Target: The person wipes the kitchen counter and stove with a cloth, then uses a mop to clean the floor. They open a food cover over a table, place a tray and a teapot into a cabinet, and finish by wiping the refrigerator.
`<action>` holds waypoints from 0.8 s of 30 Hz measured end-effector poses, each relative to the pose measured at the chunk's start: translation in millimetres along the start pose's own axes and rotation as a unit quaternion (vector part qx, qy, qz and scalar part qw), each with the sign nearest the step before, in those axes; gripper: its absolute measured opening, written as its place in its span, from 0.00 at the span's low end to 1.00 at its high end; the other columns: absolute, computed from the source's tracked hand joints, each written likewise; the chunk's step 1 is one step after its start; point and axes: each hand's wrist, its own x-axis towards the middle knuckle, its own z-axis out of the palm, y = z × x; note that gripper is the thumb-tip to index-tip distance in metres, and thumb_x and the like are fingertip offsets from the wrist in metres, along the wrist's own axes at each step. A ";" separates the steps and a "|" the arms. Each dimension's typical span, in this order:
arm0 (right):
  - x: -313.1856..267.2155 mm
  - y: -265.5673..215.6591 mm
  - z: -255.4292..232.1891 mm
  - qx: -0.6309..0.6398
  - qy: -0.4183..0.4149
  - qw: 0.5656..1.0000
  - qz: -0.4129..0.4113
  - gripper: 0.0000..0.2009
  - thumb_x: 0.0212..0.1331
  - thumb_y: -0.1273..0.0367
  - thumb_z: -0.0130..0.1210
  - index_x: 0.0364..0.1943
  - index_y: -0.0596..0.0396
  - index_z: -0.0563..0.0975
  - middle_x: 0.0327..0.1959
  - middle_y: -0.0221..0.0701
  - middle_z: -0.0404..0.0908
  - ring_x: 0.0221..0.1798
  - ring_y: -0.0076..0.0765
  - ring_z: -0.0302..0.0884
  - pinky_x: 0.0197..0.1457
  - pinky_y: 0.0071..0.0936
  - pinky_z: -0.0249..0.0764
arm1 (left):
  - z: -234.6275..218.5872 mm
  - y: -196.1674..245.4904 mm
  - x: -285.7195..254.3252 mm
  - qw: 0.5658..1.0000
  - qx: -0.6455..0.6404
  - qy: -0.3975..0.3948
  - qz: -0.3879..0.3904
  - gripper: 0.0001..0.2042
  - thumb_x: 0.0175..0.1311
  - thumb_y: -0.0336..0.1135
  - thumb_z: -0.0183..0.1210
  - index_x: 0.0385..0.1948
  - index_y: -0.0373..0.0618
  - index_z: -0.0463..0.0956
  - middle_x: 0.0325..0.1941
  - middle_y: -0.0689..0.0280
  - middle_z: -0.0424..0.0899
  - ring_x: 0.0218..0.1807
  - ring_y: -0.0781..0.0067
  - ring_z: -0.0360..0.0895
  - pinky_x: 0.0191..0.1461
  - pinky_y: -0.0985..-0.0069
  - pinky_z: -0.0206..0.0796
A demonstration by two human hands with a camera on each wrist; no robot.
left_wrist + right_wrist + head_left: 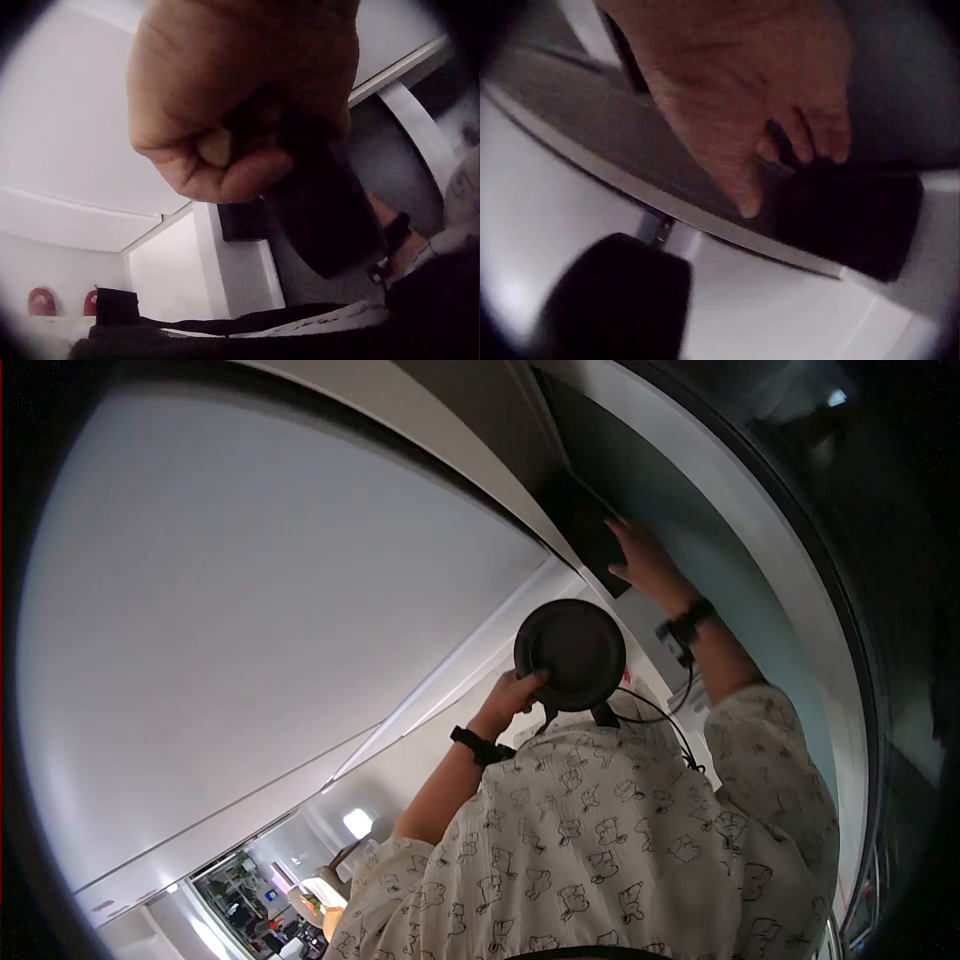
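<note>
The left hand point(510, 695) grips the dish point(570, 655) at its rim; in the head view the thumb lies over the dark face, and in the left wrist view the fingers are curled in under the palm. The dish is round and black, held up in front of the chest with its face towards the head camera — nearer the left hand than the right, and apart from the latter.

The right hand point(645, 565) is raised higher and held wide, the thumb well away from the fingers, which bend a little. It reaches over a black panel point(580, 525) in a recess. In the right wrist view the fingertips come right up to that dark shape; whether they touch it I cannot tell.

Each wrist wears a black strap: the left strap point(475, 745) and the right strap point(690, 622), the latter with a small device. The sleeves belong to a pale shirt point(590, 840) printed with dark line drawings.

A grey-green wall point(690, 490) stands behind the right hand. A big white panel point(250, 560) fills the left of the head view. Past the left elbow there is a bright lamp point(357, 822) and a cluttered room point(265, 900), too small to sort out. Low in the left wrist view, two red shoes point(43, 301) show on a pale floor.
</note>
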 end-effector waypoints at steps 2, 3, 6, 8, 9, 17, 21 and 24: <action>45.5 -5.2 9.5 -0.189 -0.045 0.980 -0.044 0.41 0.33 0.70 0.67 0.59 0.49 0.60 0.60 0.44 0.60 0.62 0.49 0.57 0.62 0.39 0.60 | 2.7 0.1 -2.0 1.000 0.011 0.016 -0.012 0.17 0.53 0.51 0.56 0.21 0.44 0.71 0.17 0.73 0.67 0.19 0.83 0.60 0.21 0.82 0.51; 64.2 4.8 21.1 -0.186 -0.042 0.981 -0.043 0.41 0.33 0.70 0.67 0.59 0.49 0.60 0.60 0.44 0.60 0.62 0.49 0.57 0.62 0.39 0.60 | 4.0 -6.6 0.4 1.000 -0.013 0.011 -0.005 0.18 0.56 0.52 0.54 0.16 0.49 0.66 0.14 0.74 0.62 0.17 0.83 0.55 0.21 0.81 0.47; 99.2 16.7 49.3 -0.223 0.022 0.964 -0.141 0.44 0.28 0.73 0.68 0.60 0.47 0.60 0.62 0.43 0.56 0.64 0.50 0.53 0.64 0.40 0.57 | 7.2 -8.5 0.2 1.000 -0.009 0.023 -0.015 0.18 0.55 0.52 0.56 0.17 0.50 0.67 0.15 0.75 0.62 0.17 0.84 0.55 0.21 0.82 0.46; 102.4 10.8 39.4 -0.246 -0.019 0.960 -0.136 0.46 0.26 0.73 0.68 0.60 0.46 0.59 0.63 0.40 0.55 0.66 0.49 0.49 0.66 0.39 0.55 | 12.2 -3.3 -1.7 1.000 0.000 0.012 -0.020 0.18 0.55 0.52 0.56 0.17 0.49 0.67 0.15 0.75 0.63 0.18 0.84 0.56 0.21 0.82 0.47; 105.1 10.4 37.3 -0.244 -0.021 0.960 -0.136 0.46 0.26 0.73 0.68 0.60 0.46 0.59 0.63 0.40 0.55 0.66 0.49 0.49 0.66 0.39 0.55 | 13.1 -3.2 -1.8 1.000 -0.003 0.007 -0.028 0.18 0.55 0.52 0.56 0.17 0.48 0.68 0.15 0.74 0.63 0.18 0.83 0.56 0.21 0.83 0.47; 80.0 47.2 48.7 -0.137 -0.170 0.976 -0.010 0.42 0.28 0.73 0.67 0.58 0.47 0.63 0.61 0.40 0.58 0.62 0.49 0.56 0.62 0.38 0.60 | 10.4 -10.2 15.6 0.997 -0.015 0.033 -0.075 0.19 0.53 0.51 0.56 0.25 0.40 0.73 0.18 0.71 0.68 0.19 0.82 0.62 0.18 0.83 0.53; 19.0 8.1 -3.7 -0.110 -0.123 0.984 0.074 0.40 0.29 0.74 0.66 0.57 0.48 0.63 0.57 0.41 0.61 0.60 0.50 0.59 0.60 0.38 0.63 | 7.5 -10.6 24.6 0.996 0.016 0.050 -0.077 0.21 0.51 0.52 0.56 0.27 0.39 0.75 0.21 0.69 0.73 0.21 0.80 0.65 0.20 0.81 0.58; -30.3 -41.0 -44.1 -0.117 -0.054 0.990 0.053 0.42 0.33 0.71 0.67 0.60 0.47 0.59 0.55 0.46 0.62 0.59 0.51 0.60 0.56 0.41 0.68 | 2.9 -17.5 36.5 0.997 0.007 0.034 -0.070 0.20 0.51 0.50 0.56 0.29 0.37 0.75 0.22 0.68 0.74 0.20 0.80 0.66 0.20 0.83 0.58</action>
